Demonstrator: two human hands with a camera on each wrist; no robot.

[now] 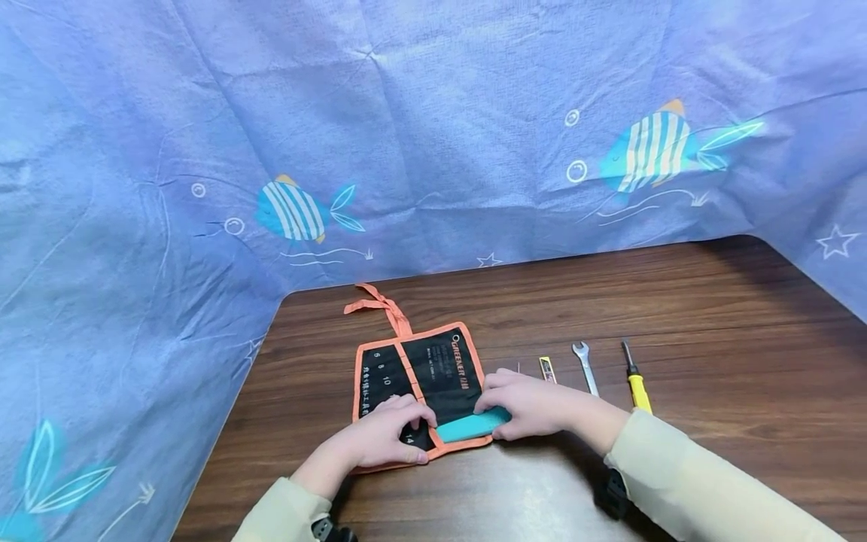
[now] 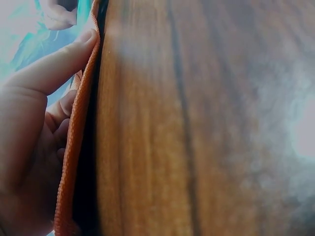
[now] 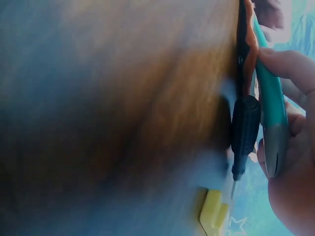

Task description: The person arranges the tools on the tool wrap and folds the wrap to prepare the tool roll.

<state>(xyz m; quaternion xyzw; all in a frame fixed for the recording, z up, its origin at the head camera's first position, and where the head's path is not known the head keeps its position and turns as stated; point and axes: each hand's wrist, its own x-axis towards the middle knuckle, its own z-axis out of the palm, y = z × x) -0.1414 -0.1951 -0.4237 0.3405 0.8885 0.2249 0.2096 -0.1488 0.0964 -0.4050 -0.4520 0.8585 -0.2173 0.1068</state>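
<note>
A black tool pouch (image 1: 440, 369) with orange trim lies unfolded on the table, its orange ties stretched toward the back. My left hand (image 1: 389, 433) grips its front part; in the left wrist view the thumb (image 2: 74, 54) presses the orange edge. In my right hand (image 1: 521, 403) I hold a teal, grey-ended tool that looks like a utility knife (image 1: 467, 429), lying along the pouch's front right section. Its left end is at the orange trim beside my left fingers. The right wrist view shows the grey end (image 3: 275, 152) under my palm, with a black-handled screwdriver (image 3: 245, 125) beside it.
To the right of my right hand lie a small yellow-labelled pack (image 1: 547, 369), an open-end wrench (image 1: 585, 367) and a yellow-handled screwdriver (image 1: 637, 384). My right forearm passes in front of them. A blue fish-printed cloth (image 1: 433, 150) hangs behind the wooden table (image 1: 745, 361).
</note>
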